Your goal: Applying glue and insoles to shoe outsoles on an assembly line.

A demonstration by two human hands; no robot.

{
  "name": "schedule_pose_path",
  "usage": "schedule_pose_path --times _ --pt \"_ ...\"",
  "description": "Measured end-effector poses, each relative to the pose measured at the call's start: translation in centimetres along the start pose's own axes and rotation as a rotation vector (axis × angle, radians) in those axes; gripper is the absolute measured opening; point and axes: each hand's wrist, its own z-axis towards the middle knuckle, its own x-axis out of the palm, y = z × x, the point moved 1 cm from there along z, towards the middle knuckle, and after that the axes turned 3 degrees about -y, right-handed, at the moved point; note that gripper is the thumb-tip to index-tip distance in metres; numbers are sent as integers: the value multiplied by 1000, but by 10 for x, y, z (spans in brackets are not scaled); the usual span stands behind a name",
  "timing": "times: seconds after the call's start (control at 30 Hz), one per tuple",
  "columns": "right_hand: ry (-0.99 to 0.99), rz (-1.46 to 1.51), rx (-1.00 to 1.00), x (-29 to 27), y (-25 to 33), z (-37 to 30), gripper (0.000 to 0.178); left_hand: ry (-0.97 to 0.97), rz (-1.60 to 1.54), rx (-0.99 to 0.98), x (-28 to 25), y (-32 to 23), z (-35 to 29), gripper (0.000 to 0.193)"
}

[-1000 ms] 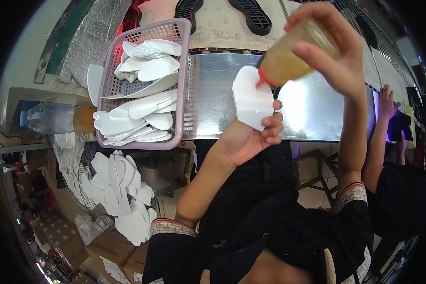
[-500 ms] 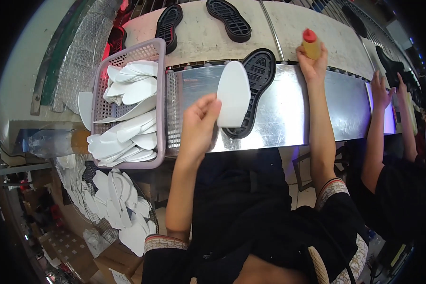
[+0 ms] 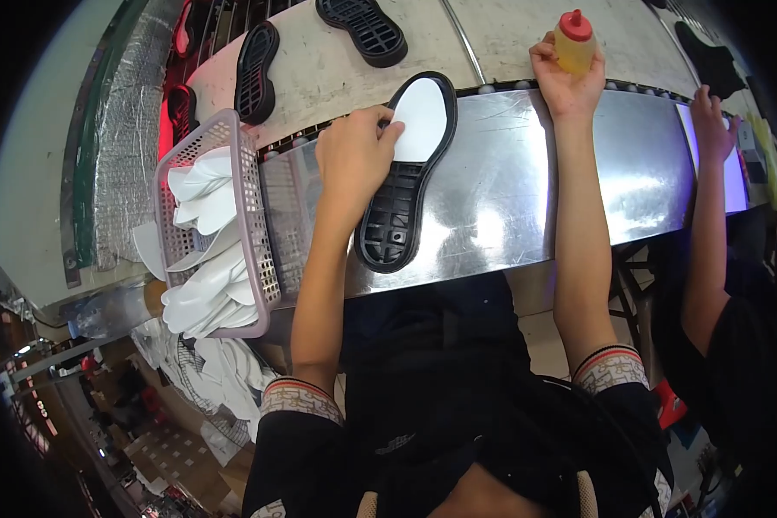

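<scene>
A black shoe sole (image 3: pixel 394 220) lies on the metal worktop, its gridded heel half bare. Inside its forefoot, within the raised rim, sits a white forefoot pad (image 3: pixel 423 121). My left hand (image 3: pixel 354 155) is closed at the pad's left edge, with the thumb over it and the other fingertips partly hidden. My right hand (image 3: pixel 570 86), palm up, holds a squeeze bottle (image 3: pixel 576 52) of yellowish liquid with a red nozzle cap, beyond the worktop's far edge. Left of the sole, a pale lilac basket (image 3: pixel 249 198) contains a heap of white pads (image 3: pixel 211 276).
More black soles (image 3: pixel 256 73) rest on the pale conveyor belt (image 3: pixel 440 43) at the back. Below the basket hang further white pads (image 3: pixel 220 371). A clear plastic bottle (image 3: pixel 116 312) lies at the left. On the right, a co-worker's hand (image 3: pixel 714 129) is over a lit panel.
My left hand has set the white pad into the sole's forefoot; it was held above the sole before. The bottle remains in my right hand. The view has shifted.
</scene>
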Motion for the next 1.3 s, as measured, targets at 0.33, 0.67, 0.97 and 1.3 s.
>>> schedule_pose_path --times 0.33,0.67,0.97,1.3 --pt "-20 -20 10 -2 -6 0 38 10 87 516 -3 17 18 40" --pt "-47 -110 8 1 -10 -4 36 302 -152 456 -9 26 22 40" --pt "-198 -186 -114 17 -15 -7 34 16 -36 596 16 19 23 53" --pt "-173 -180 -88 9 -16 -7 43 314 28 724 0 41 46 58"
